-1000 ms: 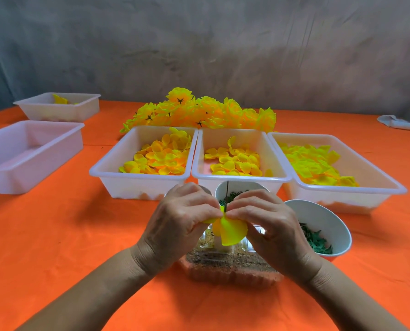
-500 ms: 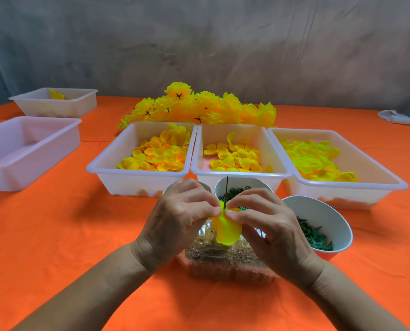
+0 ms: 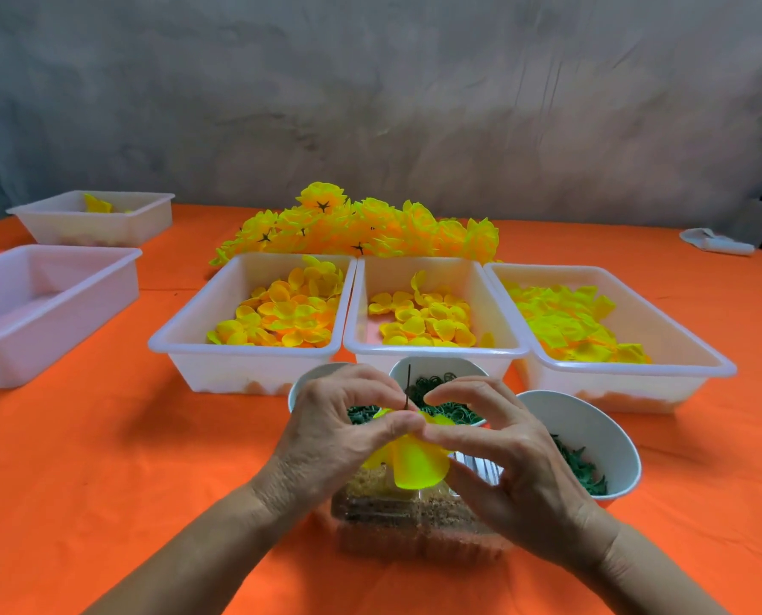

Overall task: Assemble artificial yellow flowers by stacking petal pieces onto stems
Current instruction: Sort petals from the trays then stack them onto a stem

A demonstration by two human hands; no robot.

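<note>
My left hand (image 3: 334,430) and my right hand (image 3: 498,446) meet at the table's front middle, and both pinch a yellow petal piece (image 3: 414,466) threaded on a thin dark stem (image 3: 408,386). The stem's tip stands up between the fingertips. The petal hangs below my fingers as a folded cone. Behind them stand three white trays of yellow petals: left (image 3: 219,344), middle (image 3: 432,350), right (image 3: 663,370). A heap of finished yellow flowers (image 3: 361,228) lies behind the trays.
Three white bowls of green parts sit behind and beside my hands, the right one (image 3: 592,432) most visible. A clear sand-filled box (image 3: 414,521) is under my hands. Two more white trays (image 3: 37,299) (image 3: 90,219) stand at the left. A white object (image 3: 716,244) lies far right.
My fingers have spread a little and slid the petal piece lower on the stem, so more of the stem's tip shows above them. The camera has tilted slightly.
</note>
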